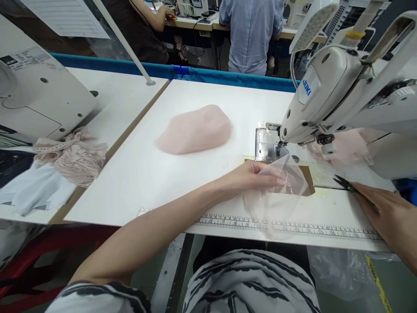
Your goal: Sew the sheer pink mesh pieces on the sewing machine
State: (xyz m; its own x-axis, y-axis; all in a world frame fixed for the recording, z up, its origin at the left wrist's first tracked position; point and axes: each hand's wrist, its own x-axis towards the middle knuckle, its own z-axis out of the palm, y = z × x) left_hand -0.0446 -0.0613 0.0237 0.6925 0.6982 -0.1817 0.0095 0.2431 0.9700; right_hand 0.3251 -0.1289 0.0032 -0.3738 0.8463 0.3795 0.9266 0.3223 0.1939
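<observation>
The left hand, right of centre in the frame, is grasping the sheer pink fabric between thumb and fingers, while a loose tangle of thread is showing at its fingertips. The right hand, at the right edge, is lying over the handle of the dark-bladed snips, whose tips are pointing toward the upper left; how firmly it is gripping them I cannot tell, since the fingers are hiding most of the handle. The fabric is sitting just below the needle plate of the sewing machine, part of it draping over the ruler along the near edge of the bench. Judging by this, the person is dealing with thread at the fabric, with the snips being either taken up or laid aside. If cutting is coming, the next move is calling for a secure hold on the snips, the thread drawn clear, and the blades kept off the thin cloth. Farther out, another pink piece is lying flat near the middle of the frame, and a lacy bundle is resting at the left.
</observation>
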